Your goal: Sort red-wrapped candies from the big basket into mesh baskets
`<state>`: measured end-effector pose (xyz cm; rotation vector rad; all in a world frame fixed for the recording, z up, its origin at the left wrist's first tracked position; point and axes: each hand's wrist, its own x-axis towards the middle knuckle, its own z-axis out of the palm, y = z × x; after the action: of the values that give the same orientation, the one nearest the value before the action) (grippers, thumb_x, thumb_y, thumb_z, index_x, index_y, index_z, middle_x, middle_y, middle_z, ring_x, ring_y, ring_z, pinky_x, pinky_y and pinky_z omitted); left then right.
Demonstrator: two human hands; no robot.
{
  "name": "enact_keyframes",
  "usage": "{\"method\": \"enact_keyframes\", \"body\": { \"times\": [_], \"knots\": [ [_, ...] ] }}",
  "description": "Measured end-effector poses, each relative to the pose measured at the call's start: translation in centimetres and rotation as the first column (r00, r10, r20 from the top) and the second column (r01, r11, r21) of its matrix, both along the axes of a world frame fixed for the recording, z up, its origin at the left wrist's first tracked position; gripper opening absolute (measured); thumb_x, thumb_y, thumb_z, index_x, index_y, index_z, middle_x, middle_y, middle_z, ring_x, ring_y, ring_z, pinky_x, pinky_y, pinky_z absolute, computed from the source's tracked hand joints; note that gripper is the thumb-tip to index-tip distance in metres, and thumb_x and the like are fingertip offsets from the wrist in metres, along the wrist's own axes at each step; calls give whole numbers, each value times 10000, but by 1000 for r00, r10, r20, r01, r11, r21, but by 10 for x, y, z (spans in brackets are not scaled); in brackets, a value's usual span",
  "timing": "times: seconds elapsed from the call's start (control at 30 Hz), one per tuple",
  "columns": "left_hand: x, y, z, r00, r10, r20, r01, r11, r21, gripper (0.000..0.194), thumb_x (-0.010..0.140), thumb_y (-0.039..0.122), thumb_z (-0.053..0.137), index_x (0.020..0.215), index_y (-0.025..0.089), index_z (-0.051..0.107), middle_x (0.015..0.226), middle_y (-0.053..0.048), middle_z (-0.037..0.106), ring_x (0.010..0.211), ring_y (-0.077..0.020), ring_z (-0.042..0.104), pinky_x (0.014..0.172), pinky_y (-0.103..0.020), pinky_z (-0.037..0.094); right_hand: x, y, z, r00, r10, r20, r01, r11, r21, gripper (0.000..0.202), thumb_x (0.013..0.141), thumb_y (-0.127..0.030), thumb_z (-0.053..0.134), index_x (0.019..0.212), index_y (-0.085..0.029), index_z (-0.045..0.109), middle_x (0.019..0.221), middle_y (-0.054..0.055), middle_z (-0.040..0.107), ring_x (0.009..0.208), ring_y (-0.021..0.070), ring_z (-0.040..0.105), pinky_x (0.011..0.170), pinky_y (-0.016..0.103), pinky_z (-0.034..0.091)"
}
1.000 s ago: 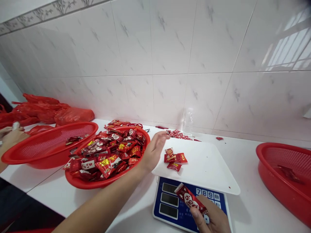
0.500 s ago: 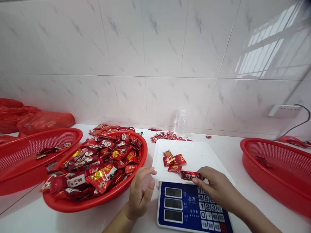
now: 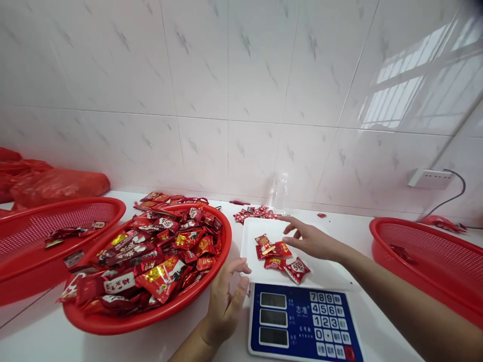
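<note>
Several red candy packets (image 3: 273, 250) lie on the white tray (image 3: 324, 271) of a digital scale (image 3: 302, 322). One packet marked 520 (image 3: 297, 270) rests near the tray's front edge. My right hand (image 3: 311, 240) hovers over the tray's back part, fingers apart, holding nothing. At the tray's left front corner is my left hand (image 3: 226, 301), thumb and fingers spread with nothing between them. Left of it stands a red basket (image 3: 147, 322) heaped with red wrapped candies (image 3: 132, 251).
Another red basket (image 3: 33, 256) with a few packets is at the far left, red plastic bags (image 3: 64, 186) behind it. A red basket (image 3: 433, 256) stands at right. Small red packets (image 3: 256, 213) lie behind the tray, near the tiled wall (image 3: 252, 151).
My right hand has let go of the dark red packet, which now lies on the tray, and has moved back over the tray. My left hand has stayed near the tray's corner.
</note>
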<state>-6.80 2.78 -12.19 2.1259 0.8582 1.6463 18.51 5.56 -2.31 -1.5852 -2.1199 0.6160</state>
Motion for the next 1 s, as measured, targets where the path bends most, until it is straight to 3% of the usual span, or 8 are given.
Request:
{"method": "enact_keyframes", "body": {
  "times": [0.03,0.1,0.2,0.4,0.53,0.67,0.83,1.0],
  "knots": [
    [0,0,0,1000,1,-2,-1,1000,-2,267,919,221,461,1181,254,498,919,-18,650,893,-175,629,873,-326,485,-4,-1,11,997,70,-14,-70,997,-37,557,882,-473,487,1402,-312,367,1144,30,633,845,131,632,716,270,509],
    [0,0,0,1000,3,-5,-4,1000,-6,265,917,222,466,1177,256,502,913,-16,654,877,-176,633,865,-329,489,-10,-4,31,965,259,37,-246,948,-203,386,863,-496,509,1197,-325,599,994,-13,687,783,118,643,666,238,509],
    [-1,0,0,1000,-3,-2,3,1000,-21,270,915,229,470,1181,254,506,911,-21,656,865,-186,635,847,-342,496,-10,-4,46,903,353,244,-241,888,-391,186,761,-409,633,799,-260,738,741,-1,690,615,139,634,532,246,475],
    [0,-1,0,1000,-31,4,31,999,-25,290,922,221,460,1209,264,484,903,-20,648,862,-178,627,822,-327,497,-8,-6,19,881,185,436,-51,953,-300,549,661,-291,688,1199,-314,582,1014,57,640,413,105,565,393,261,407],
    [0,-1,1,999,-33,1,33,999,-36,279,926,223,457,1200,261,486,895,-13,646,853,-171,624,822,-318,494,-14,-4,-4,857,151,493,-77,983,-166,393,705,-113,586,1079,-231,591,1002,97,616,747,244,646,573,332,453],
    [0,-1,1,1000,-26,15,27,998,-52,269,925,226,459,1190,257,493,896,-11,648,846,-171,626,822,-316,494,-14,7,-4,872,131,471,-117,991,-59,412,767,-65,497,1157,-193,540,1170,134,564,875,258,630,719,393,461],
    [0,0,1,999,-39,21,40,997,-61,268,935,220,445,1200,251,477,911,-13,639,865,-164,617,833,-305,481,-25,14,-5,928,167,334,-172,985,-13,527,910,-447,457,1386,-231,387,1437,110,399,1263,241,451,992,362,392],
    [0,1,0,998,-56,20,57,997,-59,255,940,205,443,1188,253,473,917,-2,625,860,-145,607,843,-286,466,-44,17,-38,939,180,292,-197,980,30,670,866,-609,448,1423,-242,378,1529,126,271,1402,293,234,1083,462,268]
  ]
}}
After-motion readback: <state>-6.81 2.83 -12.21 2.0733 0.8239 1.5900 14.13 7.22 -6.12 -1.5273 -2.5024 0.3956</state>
